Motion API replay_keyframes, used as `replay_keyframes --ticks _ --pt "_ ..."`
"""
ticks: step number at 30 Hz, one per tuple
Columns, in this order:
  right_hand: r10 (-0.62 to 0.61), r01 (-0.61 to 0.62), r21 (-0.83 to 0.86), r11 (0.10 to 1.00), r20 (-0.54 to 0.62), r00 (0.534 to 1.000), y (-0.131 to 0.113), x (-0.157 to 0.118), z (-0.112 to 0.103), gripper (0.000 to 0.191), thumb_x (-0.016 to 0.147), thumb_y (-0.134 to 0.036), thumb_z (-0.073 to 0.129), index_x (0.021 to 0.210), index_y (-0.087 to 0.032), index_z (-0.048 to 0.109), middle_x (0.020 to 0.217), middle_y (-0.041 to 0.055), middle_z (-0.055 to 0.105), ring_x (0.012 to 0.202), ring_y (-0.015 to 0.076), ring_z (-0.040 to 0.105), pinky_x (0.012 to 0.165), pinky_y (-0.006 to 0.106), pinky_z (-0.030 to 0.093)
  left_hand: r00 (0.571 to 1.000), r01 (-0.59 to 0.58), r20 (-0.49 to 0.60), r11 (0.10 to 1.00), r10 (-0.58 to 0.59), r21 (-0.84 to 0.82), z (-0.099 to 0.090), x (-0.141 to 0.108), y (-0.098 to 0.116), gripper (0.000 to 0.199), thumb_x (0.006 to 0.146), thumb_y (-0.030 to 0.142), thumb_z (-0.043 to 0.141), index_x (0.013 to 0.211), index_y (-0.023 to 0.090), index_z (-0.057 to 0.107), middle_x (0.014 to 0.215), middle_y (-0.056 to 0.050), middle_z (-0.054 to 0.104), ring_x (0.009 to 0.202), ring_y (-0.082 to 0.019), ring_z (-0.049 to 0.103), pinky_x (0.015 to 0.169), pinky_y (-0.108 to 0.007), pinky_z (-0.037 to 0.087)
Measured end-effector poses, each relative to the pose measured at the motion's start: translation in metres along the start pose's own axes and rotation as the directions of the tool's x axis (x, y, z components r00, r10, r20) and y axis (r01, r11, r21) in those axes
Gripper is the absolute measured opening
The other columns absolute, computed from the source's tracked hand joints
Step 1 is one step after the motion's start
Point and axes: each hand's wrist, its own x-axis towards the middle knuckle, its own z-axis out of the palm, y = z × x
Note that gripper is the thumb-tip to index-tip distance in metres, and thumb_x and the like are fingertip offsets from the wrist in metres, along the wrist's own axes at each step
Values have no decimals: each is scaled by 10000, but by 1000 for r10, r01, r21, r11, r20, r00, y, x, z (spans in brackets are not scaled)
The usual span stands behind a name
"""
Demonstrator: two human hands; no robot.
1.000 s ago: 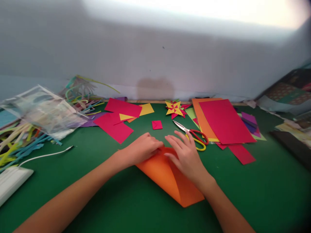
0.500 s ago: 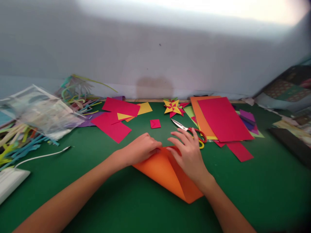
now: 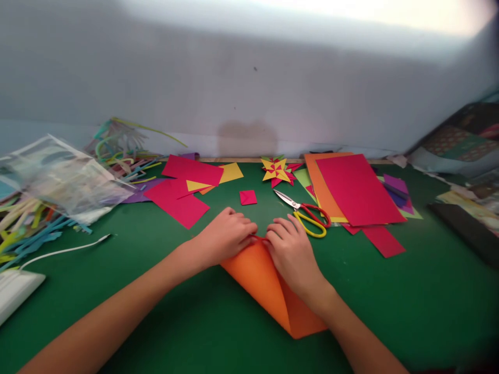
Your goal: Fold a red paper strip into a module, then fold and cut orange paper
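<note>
Head view: orange sheet (image 3: 255, 278) lay curled near six o'clock; left hand (image 3: 226, 236) and right hand (image 3: 293, 254) pinched its far edge, apparently to steady the curl. Scissors (image 3: 296, 206) lay at one o'clock from it, small red square (image 3: 248, 198) near eleven.

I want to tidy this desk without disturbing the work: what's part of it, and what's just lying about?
In use: orange sheet, with left hand and right hand on it.

Apparently just lying about: scissors, paper star, small red square, white cable, plastic bag, large red sheet.
</note>
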Motion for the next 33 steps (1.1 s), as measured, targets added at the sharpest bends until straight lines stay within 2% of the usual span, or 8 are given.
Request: replay_keyframes --ticks 3,7,10,12,16,20,23,33 --pt "135 -141 115 983 60 989 12 2 -8 168 1026 -190 571 898 -228 673 932 66 736 957 271 653 858 417 502 968 132 -196 982 -157 -137 -8 -12 -12 279 1035 391 582 1257 235 644 1303 -90 691 1250 -277 615 1098 -454 426" --pt "225 -293 343 892 223 948 25 5 -14 149 1008 -236 599 874 -245 663 874 13 725 830 215 658 674 320 431 785 290 -358 810 -506 -510 4 -34 -29 498 1033 438 556 1501 299 456 1625 -99 422 1526 -285 380 1222 -471 385" --pt "248 -386 466 796 330 911 32 8 -15 191 989 -286 610 808 -236 648 813 -9 706 760 187 639 635 297 388 633 243 -219 459 -742 -854 26 -45 -35 665 1010 518 580 1591 365 296 1714 -89 271 1573 -307 318 1211 -482 422" --pt "280 -434 508 744 353 893 35 11 -14 208 973 -303 616 780 -228 641 762 -17 680 720 178 611 626 293 370 589 169 -58 193 -806 -967 35 -48 -35 732 995 554 597 1614 383 246 1736 -101 217 1576 -320 322 1196 -483 446" --pt "316 -461 584 668 338 887 36 14 -13 184 954 -299 622 792 -222 664 767 -18 680 741 176 604 664 288 388 631 69 161 -151 -759 -986 31 -40 -18 893 945 520 706 1640 434 152 1728 -104 274 1546 -310 389 1127 -470 524" --pt "306 -442 647 622 319 897 33 15 -13 171 952 -309 632 815 -218 677 806 -10 697 781 181 623 699 285 413 688 57 282 -339 -668 -939 21 -29 8 927 906 478 775 1625 424 192 1576 -130 528 1359 -319 612 966 -395 613" --pt "291 -438 659 611 327 899 30 15 -11 172 955 -320 630 825 -219 679 820 -8 702 792 184 628 705 287 419 718 36 300 -398 -628 -917 23 -24 21 735 878 435 815 1499 329 435 1481 -138 617 1214 -312 701 891 -353 636" --pt "317 -470 591 656 349 882 37 17 0 177 937 -322 630 811 -220 702 820 2 729 806 199 652 721 305 425 565 -100 267 -386 -781 -917 33 -23 20 667 777 248 901 1338 262 541 1265 -101 736 1050 -256 757 836 -307 661"
